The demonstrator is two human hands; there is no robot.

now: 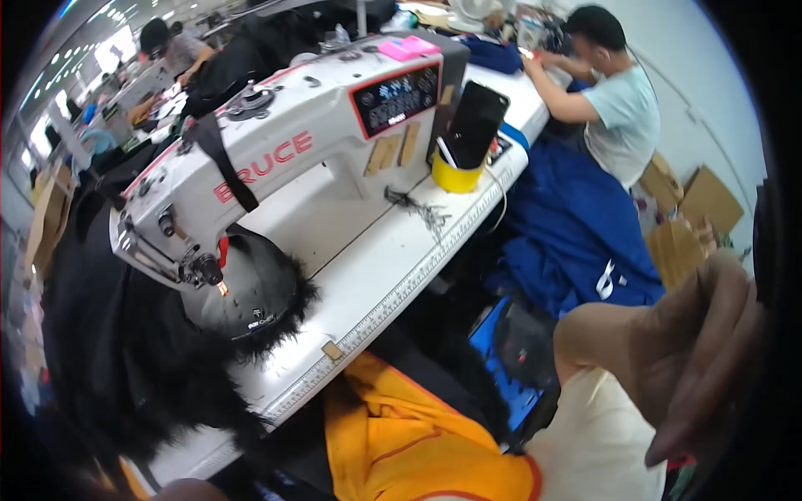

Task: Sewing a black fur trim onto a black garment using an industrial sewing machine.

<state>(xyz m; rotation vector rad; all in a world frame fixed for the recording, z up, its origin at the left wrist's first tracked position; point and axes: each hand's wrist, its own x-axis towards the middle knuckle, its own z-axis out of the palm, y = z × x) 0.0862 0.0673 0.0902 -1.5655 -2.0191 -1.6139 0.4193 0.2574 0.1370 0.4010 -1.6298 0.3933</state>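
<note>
My right hand (689, 351) is raised at the right edge, close to the camera. Its fingers are loosely bent and apart from the palm, with nothing visible in them; part of the hand runs into the dark rim. At the bottom left, a blurred bit of skin, seemingly my left hand (188, 490), shows by the table edge, its fingers hidden. Nearby, a black garment with fluffy trim (209, 376) hangs over the table. Its smooth dark panel (242, 288) lies under the needle area of a white sewing machine (292, 184).
A yellow cup (456, 177) with a phone (478, 121) stands at the table's right. Dark thread scraps (422, 209) lie nearby. A ruler strip (376, 321) follows the near edge. Orange cloth (409, 434) lies below. Beyond blue cloth (576, 225), another person (618, 108) works.
</note>
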